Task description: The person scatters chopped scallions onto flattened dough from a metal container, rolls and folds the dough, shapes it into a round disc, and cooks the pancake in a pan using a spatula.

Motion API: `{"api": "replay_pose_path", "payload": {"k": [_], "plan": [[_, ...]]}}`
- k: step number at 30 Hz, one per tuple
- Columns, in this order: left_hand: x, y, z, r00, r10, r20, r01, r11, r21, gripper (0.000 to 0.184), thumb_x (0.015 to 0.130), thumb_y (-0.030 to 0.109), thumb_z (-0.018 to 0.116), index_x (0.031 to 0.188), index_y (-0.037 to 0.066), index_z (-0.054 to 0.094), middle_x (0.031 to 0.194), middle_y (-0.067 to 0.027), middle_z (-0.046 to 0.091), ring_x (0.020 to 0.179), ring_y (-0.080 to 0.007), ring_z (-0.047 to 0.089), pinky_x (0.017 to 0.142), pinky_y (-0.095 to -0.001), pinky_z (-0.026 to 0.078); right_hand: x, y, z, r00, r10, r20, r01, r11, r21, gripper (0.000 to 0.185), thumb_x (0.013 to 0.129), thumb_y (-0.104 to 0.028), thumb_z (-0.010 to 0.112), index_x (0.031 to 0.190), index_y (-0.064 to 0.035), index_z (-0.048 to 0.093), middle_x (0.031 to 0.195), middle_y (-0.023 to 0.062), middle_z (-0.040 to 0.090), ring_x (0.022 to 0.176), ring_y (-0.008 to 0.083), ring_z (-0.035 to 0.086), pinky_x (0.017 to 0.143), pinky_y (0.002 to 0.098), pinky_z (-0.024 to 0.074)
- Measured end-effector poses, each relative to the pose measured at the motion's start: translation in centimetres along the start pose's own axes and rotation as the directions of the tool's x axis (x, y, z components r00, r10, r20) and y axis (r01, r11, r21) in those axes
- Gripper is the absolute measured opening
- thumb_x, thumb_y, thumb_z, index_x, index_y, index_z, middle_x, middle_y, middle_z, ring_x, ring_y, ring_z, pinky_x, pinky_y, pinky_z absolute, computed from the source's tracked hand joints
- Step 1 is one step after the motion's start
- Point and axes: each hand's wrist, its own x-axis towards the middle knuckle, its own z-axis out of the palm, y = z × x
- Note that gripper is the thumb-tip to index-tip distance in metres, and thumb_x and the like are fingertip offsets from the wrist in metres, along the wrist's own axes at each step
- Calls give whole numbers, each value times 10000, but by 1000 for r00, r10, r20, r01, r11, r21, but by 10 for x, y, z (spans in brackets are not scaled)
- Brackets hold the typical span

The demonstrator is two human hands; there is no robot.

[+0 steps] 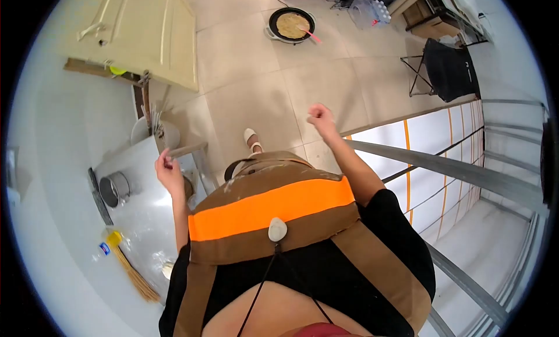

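Observation:
My left hand (168,170) is raised over the edge of the metal-topped table (152,204), its fingers loosely bent and apart with nothing in them. Held out in front of my body, my right hand (321,119) is curled closed above the tiled floor, and no object shows in it. Farther ahead on the floor sits a round black electric pan (272,29) with a flat, pale brown pancake (291,25) inside. A pink-handled spatula (313,37) rests across the pancake and the pan's rim. I wear a brown apron (262,244) with an orange band.
Left, the table holds a metal ring (115,189), a yellow bottle (113,239) and a straw brush (135,274). A white bucket (169,136) stands near the cream door (145,40). Metal rack bars (460,169) and a black folding chair (445,69) are at right.

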Motion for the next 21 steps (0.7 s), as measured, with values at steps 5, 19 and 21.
{"api": "replay_pose_path", "payload": {"k": [5,19,21], "plan": [[112,52,97,975,-24,219,38,997,-61,514,732,-106,555,1202,88,630,1028,-45,565,869,-134,551,747,-257,473,34,14,-81,932,263,-251,-241,964,115,216,704,23,654,888,-87,626,697,-43,519,630,65,480,564,229,419],[235,199,377,897,-245,368,413,758,-504,458,908,42,570,1354,55,468,1353,-94,464,1168,-224,521,936,-340,460,363,120,-177,904,348,-246,-393,904,-165,160,861,-196,674,922,-48,672,748,-8,625,676,86,548,647,254,460],[251,205,426,879,-313,360,471,683,-558,436,925,71,563,1349,46,462,1350,-89,470,1149,-215,532,925,-338,464,423,151,-172,921,303,-246,-351,918,-184,170,854,-201,675,931,-49,672,771,5,638,697,104,567,671,267,472]]}}
